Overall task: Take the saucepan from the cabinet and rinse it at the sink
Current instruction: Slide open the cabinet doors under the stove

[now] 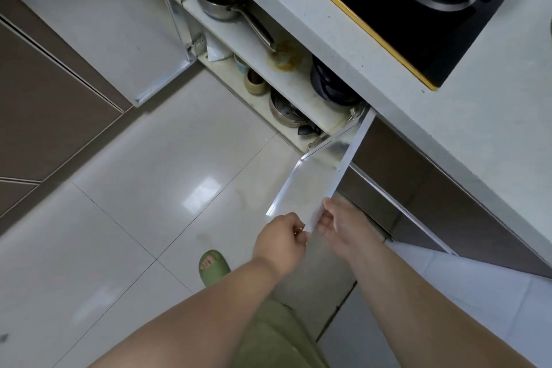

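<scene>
A person stands over an open cabinet [298,81] below a pale countertop [493,105], both hands at the free edge of the right-hand cabinet door [316,185] near the lower centre of the frame. The left hand [282,236] is curled closed, its fingertips pinching the door's corner from the left. The right hand [343,221] grips the same edge from the right, fingers wrapped around it. The 2 hands sit just beside each other with only the thin edge of the door between them.

The saucepan [221,0] rests on the upper shelf [268,69] at the upper centre of the frame, well apart from both hands. Its steel bowl is partly under the countertop's lip and its long handle points toward the lower right along the shelf. Just past the handle's tip lies a yellowish stain or object; the blur makes it hard to tell which. A stack of dark cookware [331,84] stands further right on the same shelf.

On the lower level sit a steel pot with a lid [286,112] and small cups [254,81]. The second door [98,18] stands swung open at upper left. A black stovetop [418,9] fills the upper right. A green slipper [212,266] shows on the glossy tiled floor [134,188] at lower centre.
</scene>
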